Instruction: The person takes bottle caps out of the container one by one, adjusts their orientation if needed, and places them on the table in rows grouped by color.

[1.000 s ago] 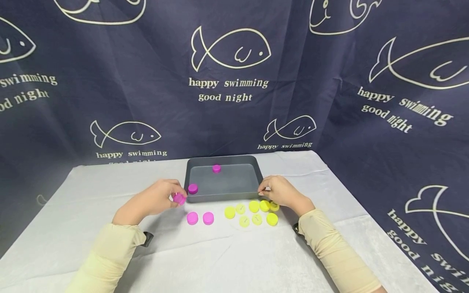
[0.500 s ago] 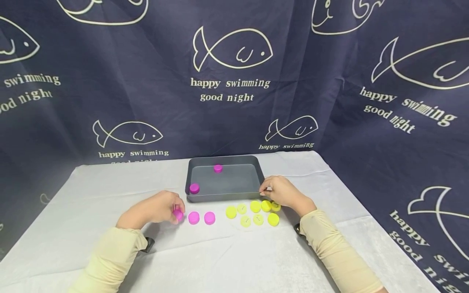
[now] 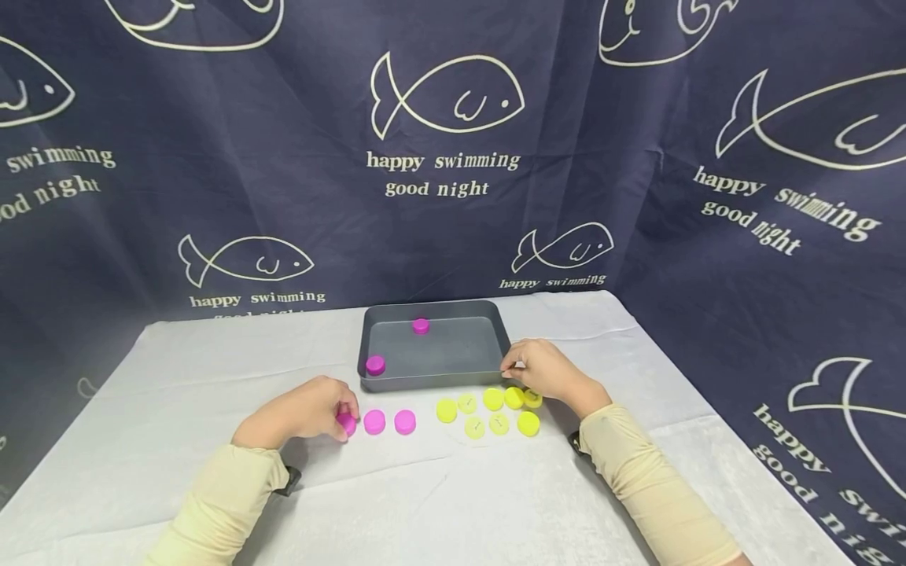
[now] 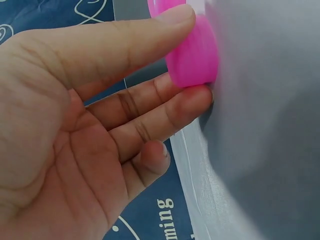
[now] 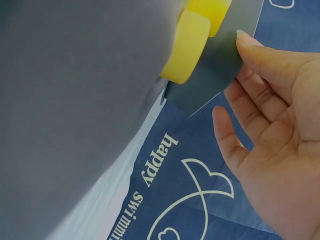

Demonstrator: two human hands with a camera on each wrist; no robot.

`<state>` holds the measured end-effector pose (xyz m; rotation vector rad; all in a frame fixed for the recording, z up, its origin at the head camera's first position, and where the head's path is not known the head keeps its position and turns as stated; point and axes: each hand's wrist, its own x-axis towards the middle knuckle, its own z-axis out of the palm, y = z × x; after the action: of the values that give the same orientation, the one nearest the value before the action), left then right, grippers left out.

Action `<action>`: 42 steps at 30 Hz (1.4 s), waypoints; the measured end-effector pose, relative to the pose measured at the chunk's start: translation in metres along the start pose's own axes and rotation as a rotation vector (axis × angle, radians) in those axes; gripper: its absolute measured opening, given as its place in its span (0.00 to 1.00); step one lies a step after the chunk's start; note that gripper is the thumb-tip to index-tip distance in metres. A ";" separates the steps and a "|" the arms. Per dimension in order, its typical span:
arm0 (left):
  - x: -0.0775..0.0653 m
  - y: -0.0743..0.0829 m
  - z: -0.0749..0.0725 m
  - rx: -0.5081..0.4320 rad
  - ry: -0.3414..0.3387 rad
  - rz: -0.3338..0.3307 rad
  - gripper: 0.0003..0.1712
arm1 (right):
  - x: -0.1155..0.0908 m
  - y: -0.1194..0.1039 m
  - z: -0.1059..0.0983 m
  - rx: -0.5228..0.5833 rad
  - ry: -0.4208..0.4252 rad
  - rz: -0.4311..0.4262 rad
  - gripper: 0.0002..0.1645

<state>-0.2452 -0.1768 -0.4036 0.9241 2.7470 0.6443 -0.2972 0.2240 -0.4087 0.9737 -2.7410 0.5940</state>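
Observation:
In the head view my left hand (image 3: 314,413) pinches a magenta bottle cap (image 3: 347,424) low at the table, at the left end of a row with two more magenta caps (image 3: 389,422). The left wrist view shows the thumb on one side of that cap (image 4: 195,57) and fingertips on the other. My right hand (image 3: 543,368) grips the front right corner of a dark grey baking tray (image 3: 435,381). Its thumb lies on the tray wall (image 5: 220,65) in the right wrist view. Inside the tray, one magenta cap (image 3: 421,325) sits at the back and another (image 3: 375,365) at the front left.
Several yellow caps (image 3: 493,398) lie in front of the tray on the right, some with dark marks, close to the right hand. A white cloth (image 3: 439,503) covers the table. Navy curtains with fish prints (image 3: 446,102) hang behind and beside it.
My left hand has come down from beside the tray's front left corner toward me, bringing the magenta cap to the row's left end. The right hand stays at the tray.

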 end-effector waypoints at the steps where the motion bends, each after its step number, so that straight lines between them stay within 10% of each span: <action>1: 0.000 0.000 0.000 -0.005 -0.001 -0.004 0.15 | 0.000 0.000 0.000 -0.001 -0.002 0.001 0.03; 27: -0.005 0.000 -0.009 -0.006 0.017 0.004 0.21 | 0.000 -0.002 0.001 -0.015 -0.004 0.005 0.04; 42: 0.000 0.001 -0.024 0.073 0.426 0.139 0.18 | -0.001 -0.002 -0.001 -0.023 -0.008 -0.002 0.03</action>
<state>-0.2522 -0.1844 -0.3819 1.1135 3.1138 0.8573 -0.2953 0.2239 -0.4077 0.9752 -2.7478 0.5581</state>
